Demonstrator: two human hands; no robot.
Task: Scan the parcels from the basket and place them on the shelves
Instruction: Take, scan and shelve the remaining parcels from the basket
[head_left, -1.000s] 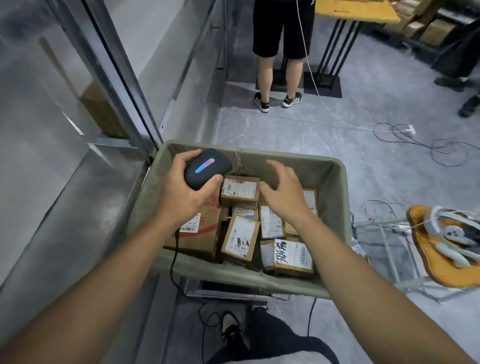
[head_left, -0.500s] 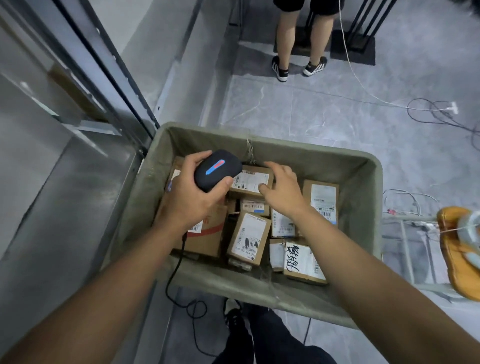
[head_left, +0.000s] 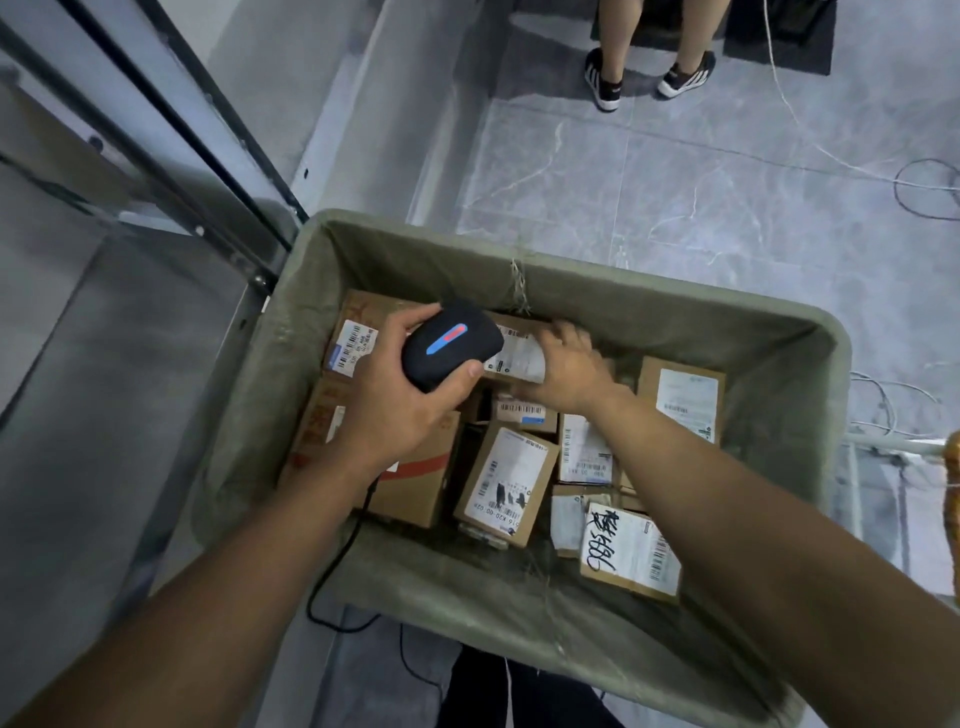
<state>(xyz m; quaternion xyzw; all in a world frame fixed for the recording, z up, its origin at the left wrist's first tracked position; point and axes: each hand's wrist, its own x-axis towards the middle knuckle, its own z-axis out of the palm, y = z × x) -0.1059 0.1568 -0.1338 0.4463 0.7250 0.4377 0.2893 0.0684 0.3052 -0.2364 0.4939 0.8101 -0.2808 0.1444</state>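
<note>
A grey-green fabric basket (head_left: 582, 587) holds several brown cardboard parcels with white labels. My left hand (head_left: 400, 400) grips a black barcode scanner (head_left: 451, 344) with a red-blue light, held over the basket's back left. My right hand (head_left: 569, 366) reaches to the far side and closes its fingers on a small labelled parcel (head_left: 514, 353) by the back wall. A large box with red print (head_left: 421, 483) lies under my left wrist. A parcel with black handwriting (head_left: 631, 556) lies at the front right.
Grey metal shelving (head_left: 130, 291) stands directly left of the basket. Another person's legs (head_left: 649, 57) stand on the tiled floor beyond. Loose cables (head_left: 924, 192) lie on the floor at right. The scanner's black cord (head_left: 337, 566) hangs over the basket's front rim.
My right hand has moved forward from above the parcels down onto the small parcel at the back. The view has tipped downward and closer to the basket.
</note>
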